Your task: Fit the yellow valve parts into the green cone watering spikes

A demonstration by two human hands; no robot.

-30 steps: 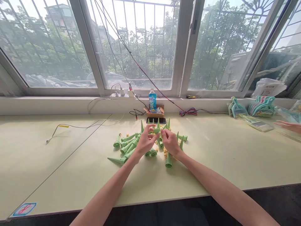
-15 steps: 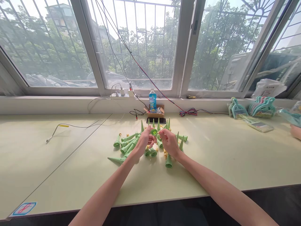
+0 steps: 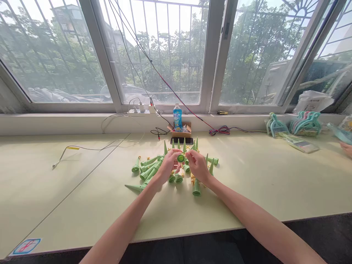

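Note:
My left hand (image 3: 169,165) grips a green plastic watering spike (image 3: 180,158), its round open end turned up toward me. Close to the right of that opening is my right hand (image 3: 198,165), with thumb and fingertips pinched together; whatever they hold is too small or hidden to make out. Around and under both hands lie several more green spikes with small yellow valves. One lying spike (image 3: 196,188) points its threaded opening toward me below my right hand. To the left, a long spike (image 3: 133,187) lies on its side, and several others stand tip up behind my hands.
A black phone (image 3: 182,140) lies behind the spikes, near a small cardboard box (image 3: 181,134) and a blue-labelled bottle (image 3: 177,118). Cables (image 3: 219,130) run along the sill and table (image 3: 82,205). Bagged teal items (image 3: 305,124) stand at the right, near another person's hand (image 3: 346,149).
The held spike's open end has tilted and dropped slightly, and my left fingers have shifted over it. My right hand stays pinched beside it. The view has moved a little.

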